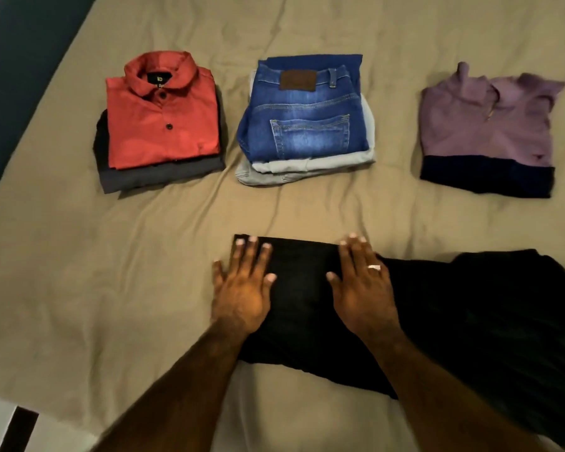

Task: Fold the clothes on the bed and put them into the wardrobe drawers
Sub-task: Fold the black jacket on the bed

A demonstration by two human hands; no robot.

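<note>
Hands, two: left hand [242,288] and right hand [361,282] press flat, fingers spread, on one black garment [302,288]; three folded piles [162,115] lie far.

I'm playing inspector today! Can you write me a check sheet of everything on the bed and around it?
Surface: tan bedsheet, wrinkled.
Job's things: red shirt folded on a dark grey garment; blue jeans folded on pale jeans; purple top folded on a navy garment; black garment part folded, nearest the person.
Clutter: nothing seen.
Grippers: left hand and right hand press flat on the black garment, fingers straight; ring on the right hand.
Cables: nothing seen.
Surroundings: dark bed edge on the left; no wardrobe in view.
</note>
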